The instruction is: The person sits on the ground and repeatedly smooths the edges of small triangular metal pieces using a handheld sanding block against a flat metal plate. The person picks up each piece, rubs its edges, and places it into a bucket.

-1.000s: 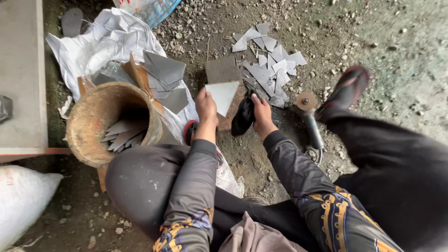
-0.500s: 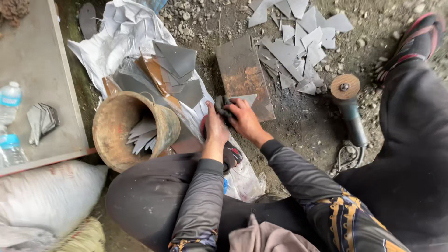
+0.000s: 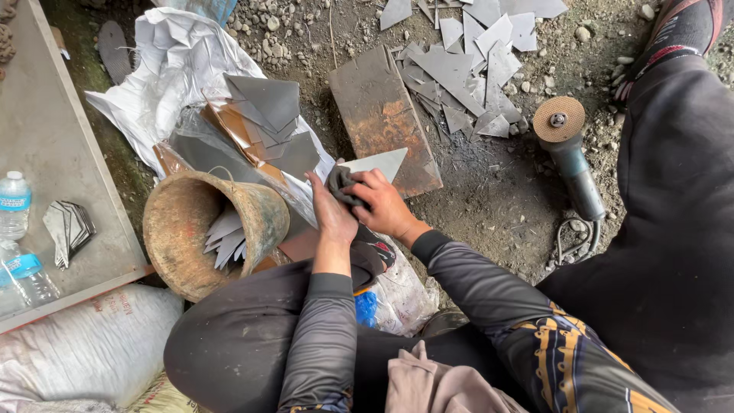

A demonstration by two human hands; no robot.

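Triangular sheet-metal piece, pale grey and pointed, lies with its tip over the near edge of a rusty steel slab that rests flat on the gravelly ground. Both hands meet at its left end: the right hand is closed around a dark rag and presses it against the piece, while the left hand sits just beside it with its fingers curled, touching the rag; whether it truly clamps the rag or the metal cannot be told. Beyond the slab lies a scattered heap of similar grey offcuts. To the right, well apart from the hands, an angle grinder lies on the dirt with its disc facing up and its cord coiled near the handle. Left of the hands, a rusty bucket lies tipped on its side with more cut pieces inside, and behind it a stack of dark triangles rests on crumpled white plastic sheeting. Two water bottles stand on a grey board at the far left.
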